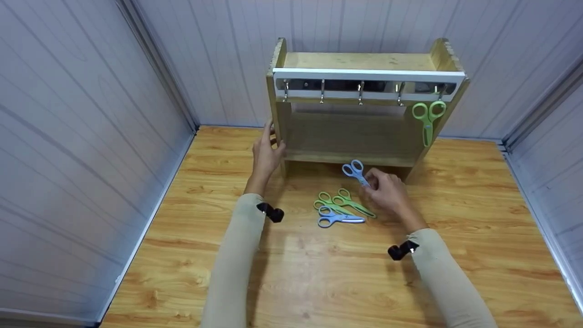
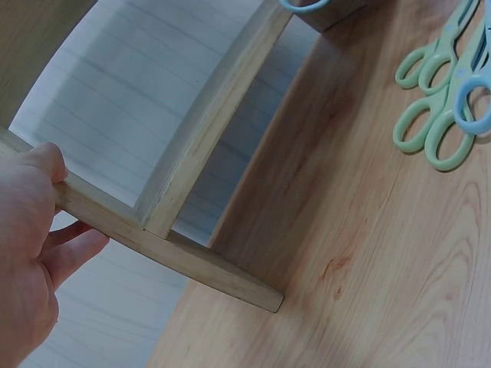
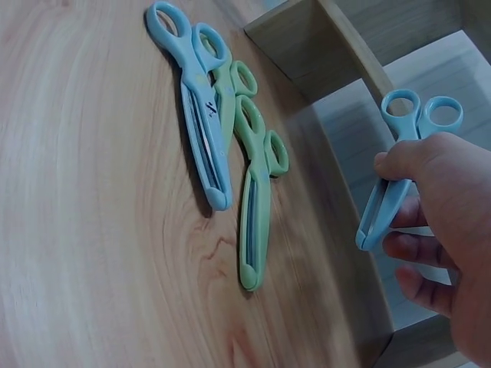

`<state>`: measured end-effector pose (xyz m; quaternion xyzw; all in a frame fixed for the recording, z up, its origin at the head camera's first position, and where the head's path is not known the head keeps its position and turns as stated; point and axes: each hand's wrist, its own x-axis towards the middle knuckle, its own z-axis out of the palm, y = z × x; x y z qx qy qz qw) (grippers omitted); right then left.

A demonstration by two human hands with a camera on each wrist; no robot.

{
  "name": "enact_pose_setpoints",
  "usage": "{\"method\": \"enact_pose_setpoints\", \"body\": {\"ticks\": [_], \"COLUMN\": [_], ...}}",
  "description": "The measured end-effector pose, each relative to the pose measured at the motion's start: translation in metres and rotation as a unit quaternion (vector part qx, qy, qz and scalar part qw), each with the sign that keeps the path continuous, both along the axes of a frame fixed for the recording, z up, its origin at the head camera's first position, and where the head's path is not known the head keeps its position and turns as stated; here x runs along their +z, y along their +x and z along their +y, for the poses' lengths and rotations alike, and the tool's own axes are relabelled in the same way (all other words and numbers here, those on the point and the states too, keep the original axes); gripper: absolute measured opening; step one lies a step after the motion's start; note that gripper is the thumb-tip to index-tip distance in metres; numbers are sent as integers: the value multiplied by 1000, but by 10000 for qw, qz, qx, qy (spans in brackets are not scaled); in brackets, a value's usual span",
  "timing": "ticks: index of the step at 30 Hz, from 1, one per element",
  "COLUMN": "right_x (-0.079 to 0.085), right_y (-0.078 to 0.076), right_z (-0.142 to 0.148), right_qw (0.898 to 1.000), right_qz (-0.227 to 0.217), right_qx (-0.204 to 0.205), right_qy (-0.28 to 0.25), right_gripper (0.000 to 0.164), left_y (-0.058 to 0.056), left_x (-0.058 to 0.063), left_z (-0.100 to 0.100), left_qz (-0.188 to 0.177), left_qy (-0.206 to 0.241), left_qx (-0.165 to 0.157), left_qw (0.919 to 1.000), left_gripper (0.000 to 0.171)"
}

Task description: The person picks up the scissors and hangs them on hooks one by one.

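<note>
My right hand (image 1: 387, 190) pinches a pair of blue scissors (image 3: 399, 180) by the blades between thumb and fingers, handle loops pointing away from the palm. The scissors are up off the floor, in front of the shelf's lower board. My left hand (image 1: 268, 152) grips the left side panel (image 2: 107, 211) of a wooden shelf (image 1: 350, 158), thumb at the front edge and fingers round the outside. Below the right hand lie another pair of blue scissors (image 1: 339, 217) and two pairs of green scissors (image 1: 357, 205), close together and partly overlapping.
Across the shelf's top front runs a white rail (image 1: 364, 74) with several metal hooks (image 1: 360, 93). Green scissors (image 1: 428, 123) hang from the rightmost hook. Behind the shelf rises a panelled wall (image 1: 227, 59), with more walls left and right. The wood-patterned floor (image 1: 182, 255) stretches out in front.
</note>
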<state>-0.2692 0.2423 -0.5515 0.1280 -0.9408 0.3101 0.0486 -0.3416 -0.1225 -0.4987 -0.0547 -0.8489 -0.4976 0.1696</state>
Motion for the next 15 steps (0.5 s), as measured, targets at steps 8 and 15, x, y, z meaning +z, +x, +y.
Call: {"method": "enact_pose_setpoints", "body": {"ticks": [8, 15], "right_x": [8, 14], "right_y": [2, 3], "right_z": [-1, -1], "right_qw": [9999, 9996], "right_qz": [67, 252], "right_qx": [45, -14], "right_qy": [-101, -130], "right_gripper": [20, 18], "left_y": [2, 2], "left_x": [0, 0], "left_z": [-1, 0], "left_qz": [-110, 63], "left_qy": [64, -103], "left_qx": [-15, -75], "left_qw": [9999, 9999], "left_gripper": [74, 73]}}
